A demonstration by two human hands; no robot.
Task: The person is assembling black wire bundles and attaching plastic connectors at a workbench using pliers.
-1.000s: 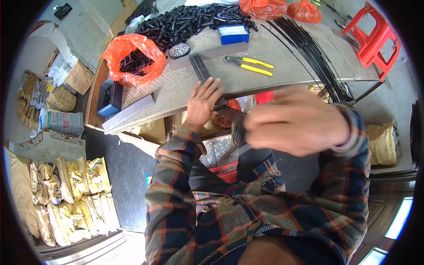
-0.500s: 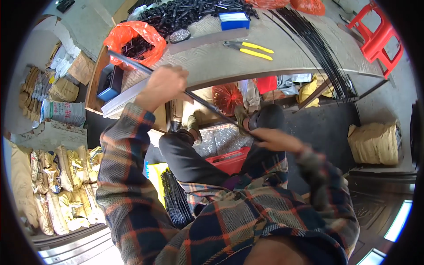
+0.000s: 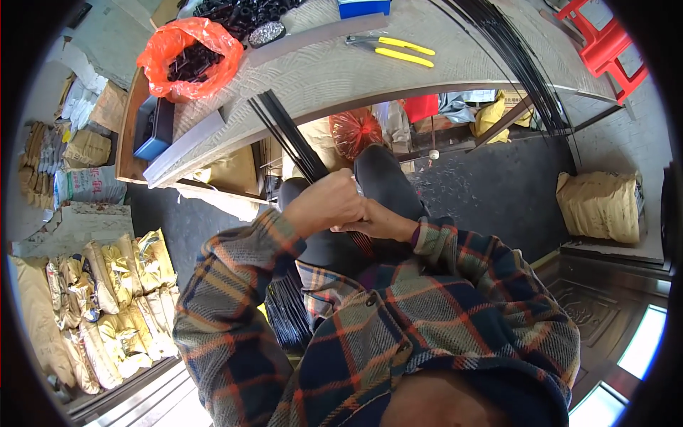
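Note:
A bundle of thin black rods (image 3: 293,142) slants over the table's near edge down to my lap; reddish ends show below my hands. My left hand (image 3: 326,204) is closed round the bundle above my thighs. Pressed against it, my right hand (image 3: 382,220) is closed over the same bundle lower down. The fingers hide most of the rods there, and anything small between the hands cannot be made out. More black rods (image 3: 287,313) stand upright beside my left thigh. Yellow-handled pliers (image 3: 402,53) lie on the table (image 3: 341,82).
On the table are an orange-red plastic bag of black parts (image 3: 192,60), a pile of black fittings (image 3: 245,13), a blue box (image 3: 153,129) and a long sheaf of rods (image 3: 516,57). A red stool (image 3: 608,46) stands right. Brown sacks (image 3: 107,306) lie left, another bundle (image 3: 601,206) right.
My hands have come together over my lap, the left moving down and the right inward. The single dark rod held between them is no longer distinguishable; a bundle is now in my hands.

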